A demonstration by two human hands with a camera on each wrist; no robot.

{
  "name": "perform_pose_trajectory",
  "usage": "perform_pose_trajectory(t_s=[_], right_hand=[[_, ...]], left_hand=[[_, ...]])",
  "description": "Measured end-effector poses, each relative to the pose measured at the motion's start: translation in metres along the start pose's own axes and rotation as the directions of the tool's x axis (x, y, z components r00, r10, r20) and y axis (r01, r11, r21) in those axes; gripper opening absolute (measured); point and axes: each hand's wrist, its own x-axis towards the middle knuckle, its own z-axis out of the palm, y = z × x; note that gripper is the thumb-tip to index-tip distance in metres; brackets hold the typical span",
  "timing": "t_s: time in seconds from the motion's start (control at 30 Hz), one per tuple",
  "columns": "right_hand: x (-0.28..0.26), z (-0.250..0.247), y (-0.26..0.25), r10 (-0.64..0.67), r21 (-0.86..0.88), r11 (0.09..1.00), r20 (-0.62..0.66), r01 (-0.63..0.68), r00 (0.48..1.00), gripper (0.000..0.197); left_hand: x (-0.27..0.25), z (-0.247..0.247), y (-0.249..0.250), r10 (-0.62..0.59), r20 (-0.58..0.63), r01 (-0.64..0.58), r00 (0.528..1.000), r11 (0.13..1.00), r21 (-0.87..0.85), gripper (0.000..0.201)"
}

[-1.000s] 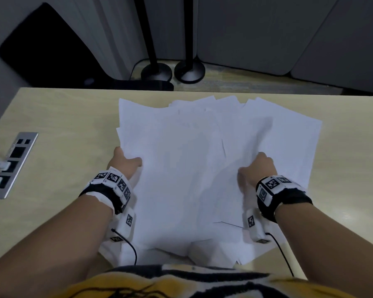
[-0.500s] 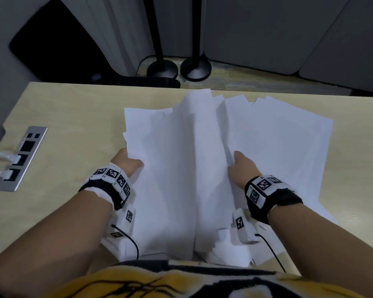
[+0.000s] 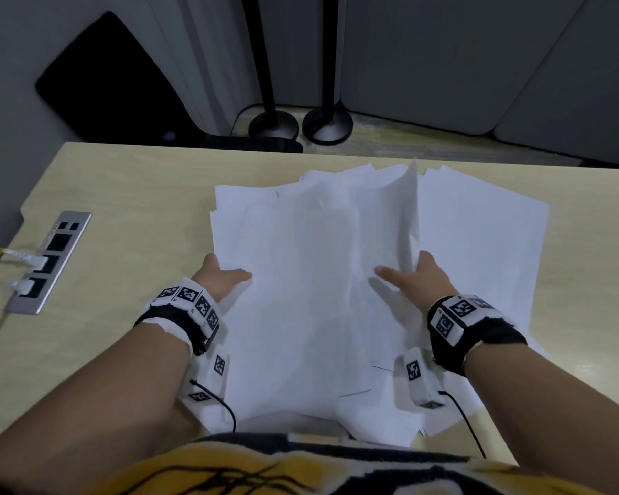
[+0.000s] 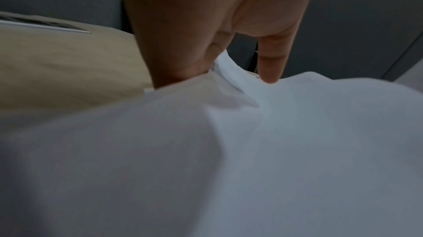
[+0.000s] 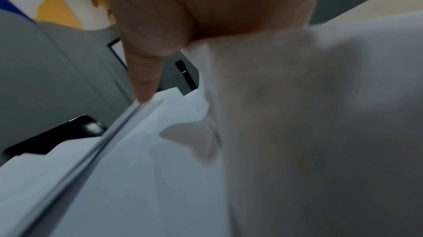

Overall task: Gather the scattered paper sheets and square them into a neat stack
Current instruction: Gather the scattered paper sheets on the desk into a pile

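**A:** Paper sheets (image 3: 301, 280), that was the whole story. The left hand (image 3: 218, 280) had its thumb laid on top of the pile's left edge, and the fingers went under the paper, so it was clamped on that edge. The left wrist view had the thumb tip pressing into a soft dent in the top sheet.

**B:** And the right hand (image 3: 419, 276) was pinching too: thumb out across the top, fingers hidden behind a raised fold of several sheets standing almost on edge near the middle. More sheets (image 3: 479, 244) lay flat beyond it, toward the right edge of the desk (image 3: 122, 194).

**A:** So the pile sat mid-desk, reaching to the near edge, corners fanned everywhere. Far from square, I judged.

**B:** The risks? That upright fold could have creased if the right hand squeezed harder. The flat sheets on the right weren't in either grip, so a sweep inward might have left them behind.

**A:** Also the near edge: some sheets appeared to overhang it by the person's shirt (image 3: 229, 469). A careless pull could have slid those off. The socket panel (image 3: 49, 260) near the left edge looked well clear.
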Motion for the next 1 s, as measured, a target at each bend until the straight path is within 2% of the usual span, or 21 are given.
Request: perform_pose_trajectory(t_s=[0.07,0.17,0.23,0.33,0.37,0.47,0.53,0.63,0.73,0.83,0.93,1.0], right_hand=[[-0.004,0.009,-0.005,-0.029,-0.057,0.998,0.026,0.031,0.999,0.070],[-0.006,0.017,-0.005,-0.031,-0.160,0.986,0.063,0.040,0.998,0.049],[-0.003,0.016,-0.002,-0.026,-0.215,0.976,0.031,0.032,0.999,0.040],[-0.002,0.005,0.001,0.007,-0.252,0.967,-0.107,-0.034,0.994,0.029],[-0.002,0.000,0.002,0.013,-0.260,0.964,-0.151,-0.052,0.989,0.025],[-0.004,-0.010,0.006,0.005,-0.292,0.953,-0.242,-0.078,0.970,0.016],[-0.006,-0.011,0.009,0.007,-0.314,0.945,-0.256,-0.090,0.967,0.017],[-0.006,-0.006,0.012,0.030,-0.310,0.946,-0.210,-0.096,0.977,0.017],[-0.009,0.001,0.008,0.014,-0.291,0.956,-0.121,-0.049,0.993,0.008],[-0.014,0.012,0.001,0.020,-0.190,0.982,0.012,-0.017,1.000,0.008],[-0.021,0.028,-0.007,0.022,-0.099,0.995,0.132,-0.009,0.991,0.028],[-0.024,0.039,-0.013,-0.011,-0.108,0.994,0.163,0.029,0.987,0.033]], left_hand=[[-0.003,0.000,-0.001,0.007,0.011,-0.007,1.000,1.000,-0.006,0.087],[-0.008,0.001,-0.003,0.018,-0.005,-0.018,1.000,0.999,0.029,0.076],[-0.016,0.001,-0.005,0.025,-0.051,-0.021,0.998,0.997,0.071,0.060],[-0.018,-0.001,-0.013,0.038,-0.109,-0.030,0.993,0.997,0.076,0.021],[-0.019,-0.002,-0.015,0.058,-0.121,-0.049,0.991,0.996,0.077,0.015],[-0.018,-0.005,-0.018,0.108,-0.073,-0.101,0.991,0.990,0.100,0.016],[-0.018,-0.009,-0.018,0.135,-0.012,-0.133,0.991,0.987,0.096,0.014],[-0.017,-0.014,-0.021,0.177,0.093,-0.182,0.980,0.982,0.048,0.029],[-0.018,-0.016,-0.024,0.231,0.160,-0.244,0.960,0.967,0.069,0.036],[-0.016,-0.016,-0.029,0.290,0.114,-0.295,0.950,0.955,0.028,0.039],[-0.014,-0.016,-0.031,0.330,0.076,-0.326,0.941,0.944,-0.055,0.043],[-0.009,-0.016,-0.032,0.346,0.033,-0.337,0.938,0.930,-0.147,0.048]])
